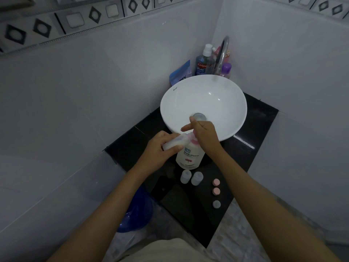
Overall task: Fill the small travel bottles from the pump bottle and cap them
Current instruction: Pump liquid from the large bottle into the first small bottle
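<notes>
Left grip holds travel bottle; right grip presses pump bottle; black counter.

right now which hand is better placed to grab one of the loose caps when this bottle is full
Probably the right hand. It only presses the white pump bottle, and the round pink caps lie on the black counter on its side. The left hand holds the clear small travel bottle.
</notes>
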`<action>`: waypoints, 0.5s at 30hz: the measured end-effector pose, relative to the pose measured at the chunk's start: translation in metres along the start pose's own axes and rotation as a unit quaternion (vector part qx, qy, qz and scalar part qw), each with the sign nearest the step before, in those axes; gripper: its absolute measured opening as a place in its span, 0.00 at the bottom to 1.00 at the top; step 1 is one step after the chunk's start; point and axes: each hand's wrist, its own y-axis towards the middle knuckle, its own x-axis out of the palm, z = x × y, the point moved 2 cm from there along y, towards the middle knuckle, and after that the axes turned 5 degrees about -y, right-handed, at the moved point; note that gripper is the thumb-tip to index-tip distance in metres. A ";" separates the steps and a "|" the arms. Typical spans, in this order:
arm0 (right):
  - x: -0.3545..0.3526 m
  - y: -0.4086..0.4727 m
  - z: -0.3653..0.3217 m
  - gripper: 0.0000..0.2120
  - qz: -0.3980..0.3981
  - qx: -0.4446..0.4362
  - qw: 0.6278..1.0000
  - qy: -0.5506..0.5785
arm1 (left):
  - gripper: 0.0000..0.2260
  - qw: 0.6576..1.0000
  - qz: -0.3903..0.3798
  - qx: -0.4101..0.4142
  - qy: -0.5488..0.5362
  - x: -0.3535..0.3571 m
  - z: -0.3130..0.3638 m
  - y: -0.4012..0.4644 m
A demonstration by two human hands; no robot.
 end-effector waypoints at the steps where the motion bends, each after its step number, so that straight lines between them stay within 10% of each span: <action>1: -0.002 0.000 -0.003 0.20 -0.003 -0.007 1.000 -0.005 | 0.18 1.000 0.002 0.002 0.002 -0.001 0.002 0.000; 15: 0.002 -0.001 0.004 0.20 0.018 0.004 1.000 -0.005 | 0.18 1.000 -0.009 -0.013 0.006 -0.001 -0.001 0.003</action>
